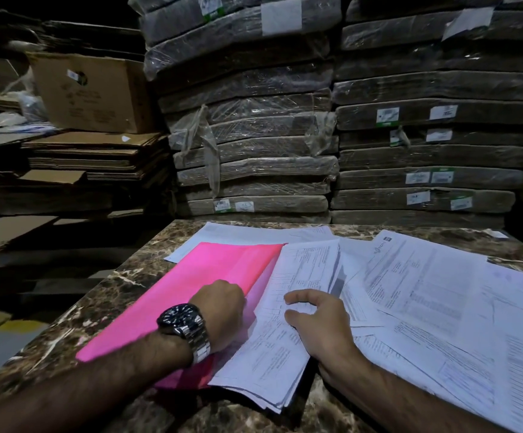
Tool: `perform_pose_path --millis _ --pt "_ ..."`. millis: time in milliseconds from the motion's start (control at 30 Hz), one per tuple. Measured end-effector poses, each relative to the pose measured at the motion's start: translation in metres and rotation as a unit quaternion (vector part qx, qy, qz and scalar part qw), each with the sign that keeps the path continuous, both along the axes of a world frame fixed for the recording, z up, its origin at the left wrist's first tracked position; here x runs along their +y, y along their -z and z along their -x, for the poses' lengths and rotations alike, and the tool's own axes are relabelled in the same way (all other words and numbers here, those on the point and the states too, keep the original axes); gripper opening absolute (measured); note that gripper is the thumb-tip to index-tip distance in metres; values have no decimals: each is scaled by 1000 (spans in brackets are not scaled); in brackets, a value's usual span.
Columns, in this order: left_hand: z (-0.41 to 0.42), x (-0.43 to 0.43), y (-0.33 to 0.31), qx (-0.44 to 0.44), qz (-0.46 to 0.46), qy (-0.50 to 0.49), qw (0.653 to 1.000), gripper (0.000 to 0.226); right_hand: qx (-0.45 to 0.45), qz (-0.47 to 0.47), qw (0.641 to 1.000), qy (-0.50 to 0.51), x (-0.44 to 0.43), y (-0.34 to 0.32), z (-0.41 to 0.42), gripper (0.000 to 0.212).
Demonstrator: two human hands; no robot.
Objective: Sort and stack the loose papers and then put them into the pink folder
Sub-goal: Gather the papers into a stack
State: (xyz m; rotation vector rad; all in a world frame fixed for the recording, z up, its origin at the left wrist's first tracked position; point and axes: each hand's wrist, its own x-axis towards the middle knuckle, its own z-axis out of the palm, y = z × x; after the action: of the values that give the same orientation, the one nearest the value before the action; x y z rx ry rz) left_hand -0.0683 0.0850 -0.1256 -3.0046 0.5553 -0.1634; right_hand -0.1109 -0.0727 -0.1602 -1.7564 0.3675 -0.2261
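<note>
- Wrapped bundles (247, 120) piled high fill the background, with flattened cardboard (91, 154) to their left.
- A dark marbled surface (113, 292) carries everything in the task.
- Loose papers (441, 292) lie fanned over its right half, not yet squared up.
- The pink folder (197, 276) lies left of centre, its long axis running from near-left to far-right.
- A stack (304, 267) of printed sheets lies just right of the folder, overlapping its right edge and roughly parallel to it (so the likely move is a short slide leftward).
- The right hand (322, 329) rests on the stack with finger and thumb bent; whether it pinches a sheet cannot be told.
- The left hand (222, 314) is curled at the folder's right edge, seemingly gripping the cover.
- A steel watch (180, 320) sits on the left wrist.
</note>
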Motion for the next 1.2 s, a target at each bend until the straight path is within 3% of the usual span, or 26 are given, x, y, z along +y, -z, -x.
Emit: perform_pose_path --millis 367,467,667,767,1067,1200 --pt "15 -6 12 -34 109 120 986 57 2 35 999 -30 14 3 -19 22" --pt "18 -13 4 -46 132 130 982 39 15 13 1000 -25 24 5 -28 23" --pt "20 -18 -5 -35 161 124 978 34 21 23 994 -102 36 7 -38 29" --pt "25 -15 -3 -30 149 115 982 35 17 -24 995 -100 40 8 -33 19" --pt "35 12 -11 -54 33 35 997 35 17 -1 980 -198 73 11 -37 12" --pt "38 38 -13 -54 25 -11 998 37 5 7 970 -241 102 11 -42 29"
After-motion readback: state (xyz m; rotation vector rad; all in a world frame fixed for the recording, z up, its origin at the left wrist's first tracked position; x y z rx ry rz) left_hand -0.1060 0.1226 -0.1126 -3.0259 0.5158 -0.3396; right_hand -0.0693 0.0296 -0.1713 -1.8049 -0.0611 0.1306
